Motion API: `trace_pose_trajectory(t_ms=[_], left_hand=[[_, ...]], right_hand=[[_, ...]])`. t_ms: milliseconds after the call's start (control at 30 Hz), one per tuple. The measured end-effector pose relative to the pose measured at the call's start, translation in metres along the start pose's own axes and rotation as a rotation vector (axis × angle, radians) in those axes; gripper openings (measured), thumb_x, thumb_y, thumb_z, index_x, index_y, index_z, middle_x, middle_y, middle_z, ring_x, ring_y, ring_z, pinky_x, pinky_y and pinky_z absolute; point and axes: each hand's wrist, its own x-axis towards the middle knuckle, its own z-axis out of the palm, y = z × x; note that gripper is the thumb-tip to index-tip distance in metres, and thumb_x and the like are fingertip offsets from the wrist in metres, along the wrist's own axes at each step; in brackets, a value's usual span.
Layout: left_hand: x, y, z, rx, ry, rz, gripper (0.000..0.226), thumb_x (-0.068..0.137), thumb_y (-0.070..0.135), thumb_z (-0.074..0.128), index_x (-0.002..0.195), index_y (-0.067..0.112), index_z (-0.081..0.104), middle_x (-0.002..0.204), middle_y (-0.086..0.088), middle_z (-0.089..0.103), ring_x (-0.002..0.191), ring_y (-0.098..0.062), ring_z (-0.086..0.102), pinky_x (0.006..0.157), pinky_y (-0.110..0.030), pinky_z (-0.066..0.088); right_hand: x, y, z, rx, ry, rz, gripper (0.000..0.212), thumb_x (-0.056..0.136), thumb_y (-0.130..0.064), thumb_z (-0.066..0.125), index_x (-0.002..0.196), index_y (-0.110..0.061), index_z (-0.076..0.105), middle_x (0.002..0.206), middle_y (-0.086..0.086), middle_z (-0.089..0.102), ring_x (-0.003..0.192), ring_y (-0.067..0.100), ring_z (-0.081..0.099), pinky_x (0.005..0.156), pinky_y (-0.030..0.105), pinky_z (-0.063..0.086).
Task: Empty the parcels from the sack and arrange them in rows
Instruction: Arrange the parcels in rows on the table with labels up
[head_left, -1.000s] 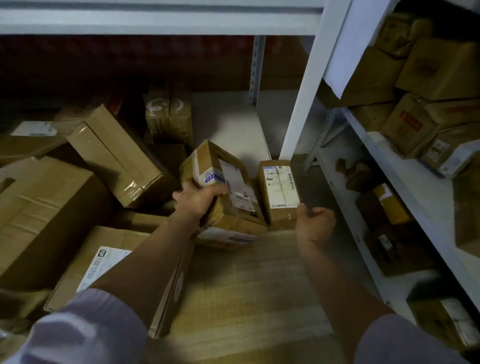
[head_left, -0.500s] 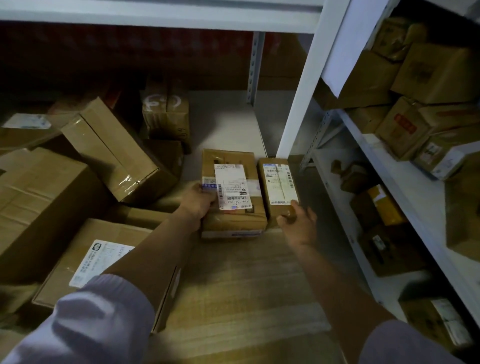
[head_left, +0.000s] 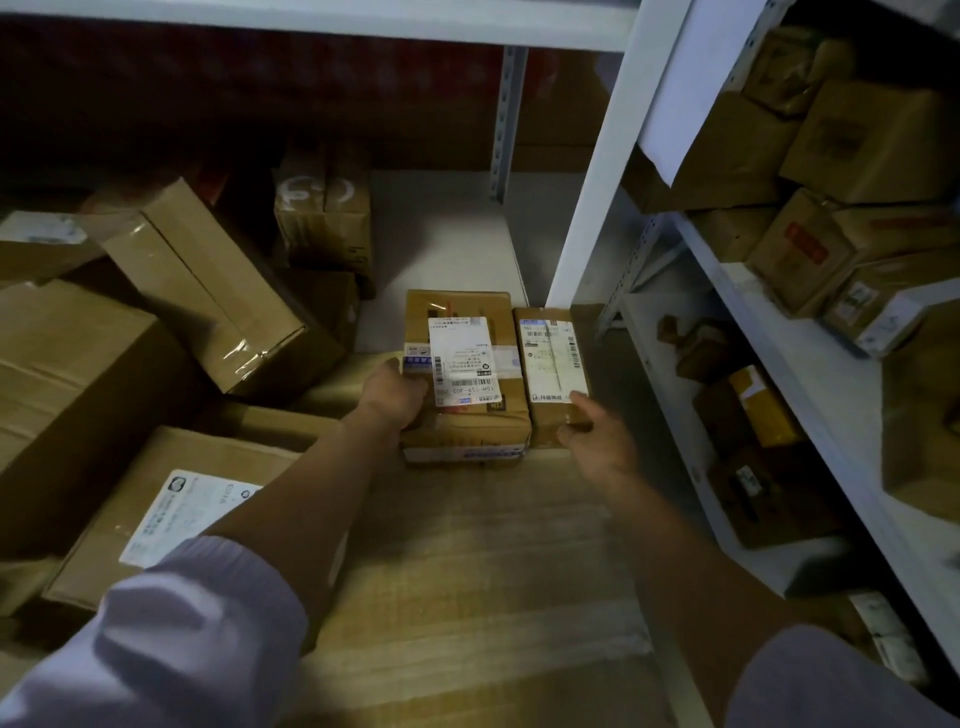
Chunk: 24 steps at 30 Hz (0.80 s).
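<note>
Two brown cardboard parcels lie side by side on the floor, labels up. The wider parcel (head_left: 464, 395) carries a white shipping label, and my left hand (head_left: 396, 392) grips its near left corner. A narrow parcel (head_left: 550, 364) touches its right side, close to the white shelf post (head_left: 597, 218). My right hand (head_left: 597, 439) holds the narrow parcel's near end, fingers curled on it. No sack shows in the head view.
Large cardboard boxes (head_left: 208, 286) pile up on the left, one flat box (head_left: 171, 509) with a white label under my left arm. A white shelf rack (head_left: 810, 374) full of parcels runs along the right. A flat cardboard sheet (head_left: 467, 571) lies in front of me.
My left hand turned the wider parcel from a tilt and laid it flat beside the narrow one. My right hand, first closed and apart, moved onto the narrow parcel's near end.
</note>
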Motion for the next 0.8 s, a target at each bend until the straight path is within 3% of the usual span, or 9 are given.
trace_pose_trajectory(t_ms=[133, 267, 333, 433, 500, 567, 667, 733, 800], left_hand=[[-0.027, -0.001, -0.027, -0.014, 0.011, 0.077, 0.048, 0.094, 0.016, 0.053, 0.141, 0.008, 0.041, 0.137, -0.012, 0.052, 0.125, -0.029, 0.05, 0.099, -0.035, 0.043], [-0.057, -0.016, -0.078, 0.042, 0.186, 0.201, 0.043, 0.091, 0.015, 0.057, 0.133, 0.006, 0.052, 0.132, -0.015, 0.058, 0.122, -0.029, 0.054, 0.101, -0.033, 0.042], [-0.07, -0.033, -0.107, 0.024, 0.271, 0.193, 0.035, 0.091, 0.016, 0.058, 0.125, 0.007, 0.059, 0.125, -0.015, 0.062, 0.116, -0.03, 0.057, 0.101, -0.035, 0.045], [-0.089, -0.062, -0.143, 0.104, 0.377, 0.136, 0.027, 0.094, 0.021, 0.052, 0.115, 0.009, 0.064, 0.113, -0.014, 0.065, 0.102, -0.027, 0.06, 0.09, -0.038, 0.051], [-0.098, -0.082, -0.158, 0.233, 0.402, 0.094, 0.027, 0.097, 0.022, 0.046, 0.109, 0.007, 0.066, 0.104, -0.013, 0.067, 0.092, -0.026, 0.062, 0.082, -0.039, 0.054], [-0.101, -0.101, -0.167, 0.365, 0.371, 0.058, 0.029, 0.097, 0.022, 0.044, 0.105, 0.008, 0.068, 0.095, -0.01, 0.068, 0.084, -0.024, 0.063, 0.076, -0.035, 0.054], [-0.102, -0.123, -0.174, 0.411, 0.306, -0.071, 0.038, 0.091, 0.034, 0.051, 0.117, 0.009, 0.061, 0.115, -0.013, 0.061, 0.106, -0.03, 0.058, 0.092, -0.043, 0.05], [-0.106, -0.131, -0.175, 0.396, 0.236, -0.147, 0.052, 0.086, 0.037, 0.056, 0.129, 0.008, 0.051, 0.13, -0.016, 0.052, 0.121, -0.035, 0.05, 0.103, -0.046, 0.044], [-0.11, -0.135, -0.174, 0.339, 0.183, -0.124, 0.059, 0.084, 0.036, 0.06, 0.134, 0.007, 0.047, 0.134, -0.018, 0.05, 0.124, -0.035, 0.049, 0.105, -0.044, 0.043]], right_hand=[[-0.014, -0.007, 0.01, -0.018, 0.19, 0.082, 0.041, 0.089, -0.022, 0.059, 0.129, -0.023, 0.052, 0.134, 0.009, 0.043, 0.115, 0.028, 0.053, 0.087, 0.035, 0.045], [-0.053, -0.021, 0.028, 0.096, 0.36, 0.148, 0.031, 0.091, -0.038, 0.052, 0.102, -0.01, 0.061, 0.106, 0.013, 0.065, 0.093, 0.031, 0.065, 0.081, 0.043, 0.054], [-0.077, -0.033, 0.043, 0.13, 0.256, 0.136, 0.033, 0.093, -0.042, 0.047, 0.091, -0.011, 0.061, 0.091, 0.009, 0.066, 0.08, 0.025, 0.063, 0.073, 0.038, 0.053], [-0.115, -0.06, 0.066, 0.348, -0.108, 0.207, 0.033, 0.09, -0.048, 0.051, 0.084, -0.016, 0.057, 0.076, 0.004, 0.057, 0.064, 0.015, 0.053, 0.06, 0.028, 0.043], [-0.136, -0.074, 0.081, 0.419, -0.379, 0.312, 0.046, 0.084, -0.058, 0.055, 0.108, -0.019, 0.056, 0.101, 0.01, 0.061, 0.088, 0.023, 0.061, 0.075, 0.035, 0.049], [-0.15, -0.081, 0.095, 0.375, -0.529, 0.325, 0.068, 0.079, -0.064, 0.057, 0.132, -0.023, 0.046, 0.13, 0.012, 0.054, 0.116, 0.03, 0.054, 0.091, 0.044, 0.045], [-0.164, -0.083, 0.109, 0.393, -0.556, 0.302, 0.074, 0.077, -0.058, 0.065, 0.137, -0.021, 0.043, 0.139, 0.01, 0.05, 0.124, 0.03, 0.05, 0.091, 0.043, 0.044], [-0.171, -0.082, 0.113, 0.414, -0.526, 0.264, 0.059, 0.082, -0.044, 0.067, 0.131, -0.017, 0.05, 0.134, 0.01, 0.054, 0.12, 0.028, 0.053, 0.087, 0.039, 0.047], [-0.175, -0.08, 0.11, 0.462, -0.482, 0.222, 0.037, 0.087, -0.032, 0.065, 0.119, -0.017, 0.056, 0.126, 0.009, 0.06, 0.108, 0.024, 0.057, 0.085, 0.036, 0.048]])
